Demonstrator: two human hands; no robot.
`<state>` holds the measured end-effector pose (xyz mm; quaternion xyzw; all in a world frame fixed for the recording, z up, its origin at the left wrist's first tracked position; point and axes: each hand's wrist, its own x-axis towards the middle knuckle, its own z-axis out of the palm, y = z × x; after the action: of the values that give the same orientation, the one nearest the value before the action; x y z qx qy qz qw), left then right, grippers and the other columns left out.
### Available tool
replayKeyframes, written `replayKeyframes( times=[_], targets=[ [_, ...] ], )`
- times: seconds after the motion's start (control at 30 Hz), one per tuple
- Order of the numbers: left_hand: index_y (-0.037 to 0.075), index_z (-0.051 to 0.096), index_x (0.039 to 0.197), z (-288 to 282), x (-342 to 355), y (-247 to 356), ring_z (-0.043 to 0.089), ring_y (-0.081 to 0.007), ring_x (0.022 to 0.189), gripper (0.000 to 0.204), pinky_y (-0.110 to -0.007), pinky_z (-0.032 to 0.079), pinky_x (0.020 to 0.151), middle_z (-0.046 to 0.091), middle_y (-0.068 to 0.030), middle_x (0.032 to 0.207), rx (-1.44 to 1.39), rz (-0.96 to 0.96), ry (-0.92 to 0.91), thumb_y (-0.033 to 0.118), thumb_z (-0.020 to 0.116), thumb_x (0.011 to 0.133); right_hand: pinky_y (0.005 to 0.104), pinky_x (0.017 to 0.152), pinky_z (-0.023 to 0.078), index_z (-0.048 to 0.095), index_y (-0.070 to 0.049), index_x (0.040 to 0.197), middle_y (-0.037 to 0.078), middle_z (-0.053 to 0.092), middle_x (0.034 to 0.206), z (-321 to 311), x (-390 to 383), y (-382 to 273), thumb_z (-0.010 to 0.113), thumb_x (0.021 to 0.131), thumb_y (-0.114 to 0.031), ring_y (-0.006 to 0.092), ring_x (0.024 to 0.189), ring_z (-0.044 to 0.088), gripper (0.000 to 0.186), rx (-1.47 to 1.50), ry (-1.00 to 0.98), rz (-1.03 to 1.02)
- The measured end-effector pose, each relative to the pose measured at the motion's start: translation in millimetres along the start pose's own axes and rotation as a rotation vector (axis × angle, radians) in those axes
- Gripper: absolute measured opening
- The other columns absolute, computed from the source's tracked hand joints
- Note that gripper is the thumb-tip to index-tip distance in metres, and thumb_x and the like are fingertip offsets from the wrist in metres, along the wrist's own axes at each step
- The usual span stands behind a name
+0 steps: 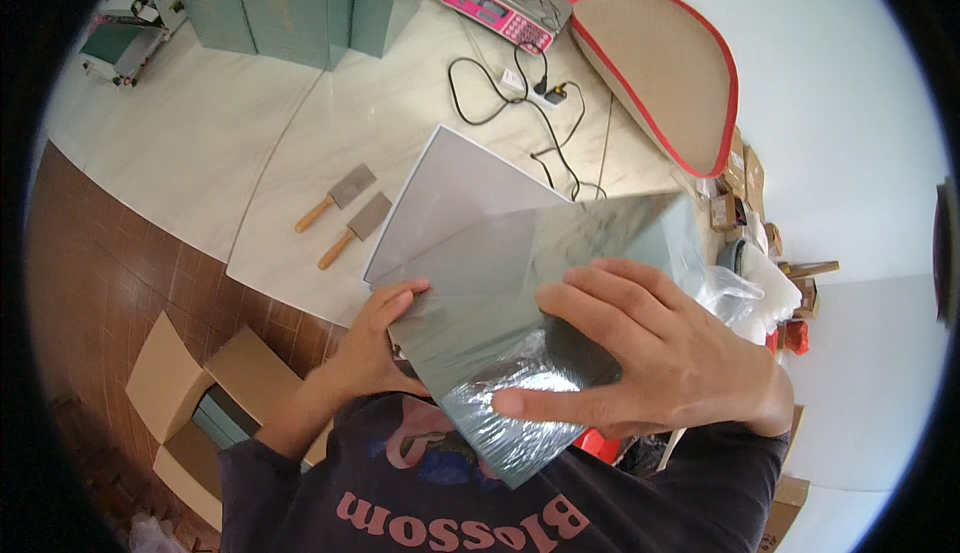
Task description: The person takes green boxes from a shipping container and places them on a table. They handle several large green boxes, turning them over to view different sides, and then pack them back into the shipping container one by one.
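Note:
A long grey-green box wrapped in shiny clear plastic film is held tilted in front of my chest. My left hand grips its left corner, fingertips on the upper edge and thumb side underneath. Across its near right part lies my right hand, the thumb on the glossy end and the fingers bent over the adjoining face. Beyond the box, a pale panel with a white edge rests on the table, partly covered by the box. Left of that panel lie two wooden-handled scrapers with wide metal blades.
Several grey-green boxes stand at the table's far left. A pink scale, black cables and a red-rimmed tan board are at the back. An open carton sits on the floor at left. Clutter lines the right wall.

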<state>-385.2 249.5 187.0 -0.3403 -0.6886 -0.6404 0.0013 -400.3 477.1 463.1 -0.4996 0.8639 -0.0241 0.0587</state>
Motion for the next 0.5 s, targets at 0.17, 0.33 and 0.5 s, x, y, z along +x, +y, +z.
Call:
replayKeyframes(
  times=[0.17,0.33,0.5],
  targets=[
    [0.018,0.027,0.141,59.4,-26.0,-11.1,0.043,-0.0362,0.124,0.116,-0.045,0.039,0.099,0.037,-0.0197,0.140,0.095,-0.102,0.228,0.020,0.093,0.045,0.0491,0.104,0.034,0.044,-0.021,0.138,0.016,0.040,0.138,-11.9,12.7,9.4,0.071,0.056,-0.001,0.0366,0.123,0.044,0.089,0.136,-0.152,0.123],
    [0.010,0.031,0.139,82.0,-11.8,12.0,0.035,-0.0410,0.129,0.094,-0.046,0.036,0.101,0.032,-0.0215,0.142,0.189,0.025,0.101,0.016,0.083,0.061,0.0456,0.108,0.029,0.032,-0.021,0.145,0.020,0.026,0.148,-25.8,-32.3,14.0,0.055,0.068,0.007,0.0398,0.132,0.034,0.085,0.170,-0.211,0.448],
    [0.008,0.042,0.136,107.0,8.9,26.5,0.033,-0.0372,0.131,0.062,-0.045,0.037,0.103,0.028,-0.0214,0.144,0.026,0.076,-0.237,0.020,0.067,0.081,0.0454,0.107,0.030,0.024,-0.017,0.148,0.029,0.025,0.144,12.2,-57.0,16.8,0.070,0.074,-0.018,0.0437,0.132,0.032,0.087,0.497,0.121,0.945]
  ],
)
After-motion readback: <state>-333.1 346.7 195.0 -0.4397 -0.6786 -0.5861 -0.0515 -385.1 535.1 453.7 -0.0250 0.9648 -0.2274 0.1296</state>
